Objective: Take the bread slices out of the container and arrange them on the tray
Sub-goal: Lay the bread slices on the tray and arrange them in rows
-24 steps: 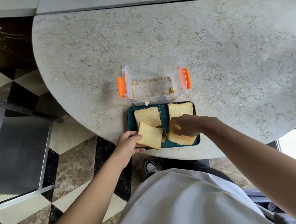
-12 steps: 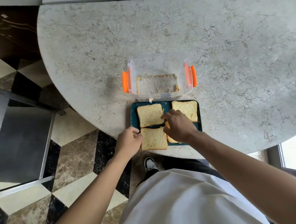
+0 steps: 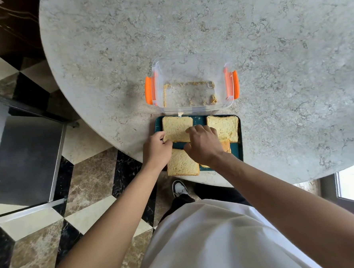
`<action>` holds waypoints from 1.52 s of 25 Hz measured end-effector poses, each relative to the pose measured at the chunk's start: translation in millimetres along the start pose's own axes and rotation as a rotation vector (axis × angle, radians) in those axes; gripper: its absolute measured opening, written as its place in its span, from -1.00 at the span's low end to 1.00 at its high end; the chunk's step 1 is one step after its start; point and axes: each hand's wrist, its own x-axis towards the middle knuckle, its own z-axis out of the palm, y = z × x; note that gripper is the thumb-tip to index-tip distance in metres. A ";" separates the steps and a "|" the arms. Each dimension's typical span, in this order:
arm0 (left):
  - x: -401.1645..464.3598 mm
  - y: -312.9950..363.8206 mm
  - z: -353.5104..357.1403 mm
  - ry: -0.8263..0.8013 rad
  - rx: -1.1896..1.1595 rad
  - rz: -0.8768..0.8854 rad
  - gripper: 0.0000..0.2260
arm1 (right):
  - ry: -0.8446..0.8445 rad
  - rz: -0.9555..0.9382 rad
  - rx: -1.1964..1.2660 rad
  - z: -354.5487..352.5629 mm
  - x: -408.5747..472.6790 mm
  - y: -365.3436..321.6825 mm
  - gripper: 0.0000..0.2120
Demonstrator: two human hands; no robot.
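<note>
Head view. Clear container (image 3: 191,85), orange latches: crumbs only, on the marble desk (image 3: 270,45). Teal tray (image 3: 237,148) just beside it, at the desk's near edge.

Bread: far-left slice (image 3: 177,129), far-right slice (image 3: 225,125), near-left slice (image 3: 182,163) overhanging the tray rim; a fourth (image 3: 226,146) mostly hidden.

Left hand (image 3: 156,148): fingers curled at the far-left slice's left edge, touching. Right hand (image 3: 202,143): palm down, fingertips on the same slice's right edge; grip probably a pinch, unclear.
</note>
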 end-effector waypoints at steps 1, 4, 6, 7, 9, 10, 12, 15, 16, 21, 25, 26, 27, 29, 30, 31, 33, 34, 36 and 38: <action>0.1 -0.8 -0.9 -0.001 0.016 -0.001 -0.61 | -0.001 -0.006 0.005 0.9 0.9 -1.9 -0.54; -2.2 -0.2 -6.0 0.021 0.063 0.000 -0.59 | -0.011 -0.026 0.018 2.9 3.3 -8.3 -0.54; -3.6 0.1 -9.7 0.041 0.064 0.016 -0.59 | -0.022 -0.031 0.029 3.9 3.6 -11.0 -0.54; -3.6 -0.2 -11.3 0.038 0.061 0.023 -0.59 | -0.023 -0.031 0.034 4.3 3.7 -11.6 -0.54; -2.5 -1.7 -13.0 0.025 0.046 0.027 -0.60 | -0.020 -0.027 0.039 5.0 3.6 -11.6 -0.54; -2.4 -2.7 -13.3 0.024 0.039 0.029 -0.61 | -0.017 -0.027 0.039 5.3 3.6 -11.4 -0.55; -4.3 -5.1 -12.8 0.032 0.034 0.044 -0.63 | -0.009 -0.035 0.042 5.4 1.9 -11.4 -0.55; -10.8 -13.2 -10.1 0.056 0.051 0.085 -0.68 | 0.045 -0.046 0.098 3.5 -5.8 -8.5 -0.57; -13.7 -17.7 -8.8 0.054 0.072 0.094 -0.71 | 0.072 -0.043 0.124 2.0 -10.0 -6.9 -0.59; -23.1 -41.2 -1.4 -0.052 0.155 0.066 -0.74 | -0.063 0.083 0.072 5.3 -38.1 2.7 -0.69; -20.2 -41.4 0.3 -0.090 0.149 0.044 -0.74 | -0.162 0.120 0.109 18.8 -53.9 5.4 -0.58; -19.3 -40.4 -0.3 -0.092 0.134 0.035 -0.74 | -0.157 0.116 0.147 20.5 -54.9 4.4 -0.57; -18.2 -39.7 -1.7 -0.091 0.120 0.030 -0.74 | -0.147 0.113 0.192 21.7 -55.1 3.0 -0.56; -15.8 -39.0 -6.0 -0.082 0.098 0.029 -0.74 | -0.118 0.111 0.283 23.5 -54.5 0.7 -0.55; -14.5 -39.1 -8.1 -0.078 0.096 0.034 -0.74 | -0.103 0.107 0.313 24.2 -54.0 -0.2 -0.54; -13.5 -39.5 -9.5 -0.075 0.101 0.042 -0.75 | -0.091 0.096 0.330 25.0 -53.3 -1.0 -0.54; -12.9 -40.6 -11.2 -0.067 0.128 0.067 -0.75 | -0.081 0.065 0.340 26.2 -52.0 -2.0 -0.55; -13.3 -41.1 -11.8 -0.051 0.150 0.086 -0.75 | -0.081 0.056 0.342 26.9 -51.5 -2.5 -0.56; -14.1 -41.8 -12.3 -0.006 0.200 0.139 -0.76 | -0.068 0.067 0.352 28.1 -50.3 -2.6 -0.57; -15.2 -43.0 -12.0 -0.009 0.213 0.189 -0.75 | -0.039 0.110 0.371 29.2 -48.6 -2.9 -0.57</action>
